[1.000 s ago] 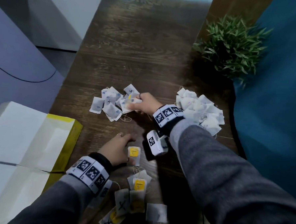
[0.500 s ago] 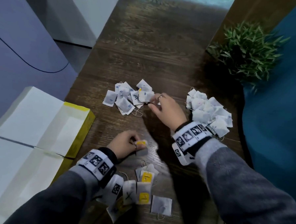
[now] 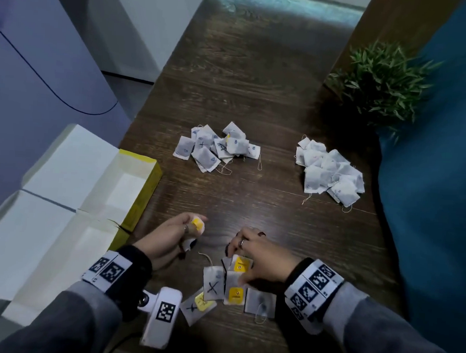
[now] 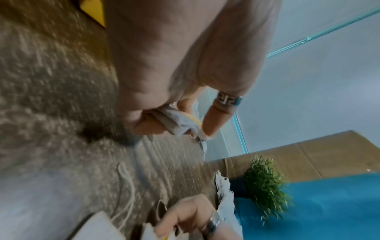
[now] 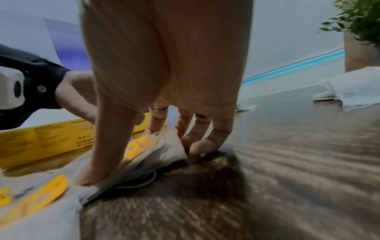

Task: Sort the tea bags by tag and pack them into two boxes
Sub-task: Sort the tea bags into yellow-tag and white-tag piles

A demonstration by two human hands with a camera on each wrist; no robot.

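My left hand [image 3: 189,232] pinches a tea bag with a yellow tag [image 3: 197,224] just above the table; the left wrist view shows the crumpled bag [image 4: 176,121] between thumb and fingers. My right hand [image 3: 237,260] is down on the near pile [image 3: 215,286] of bags with yellow tags. Its thumb and curled fingers grip the top bag [image 5: 164,149] by its edges. Two more piles of white bags lie farther off, one in the middle [image 3: 217,148] and one at the right [image 3: 330,173]. An open yellow box [image 3: 144,190] stands at the left.
A second open box with white flaps [image 3: 60,248] sits nearer me at the left table edge. A green potted plant [image 3: 382,81] stands at the far right, beside a blue surface [image 3: 436,187]. Bare wooden table [image 3: 252,204] lies between the piles.
My right hand has drawn back from the middle pile to the near pile and taken hold of a bag. My left hand has picked the yellow-tagged bag up off the table.
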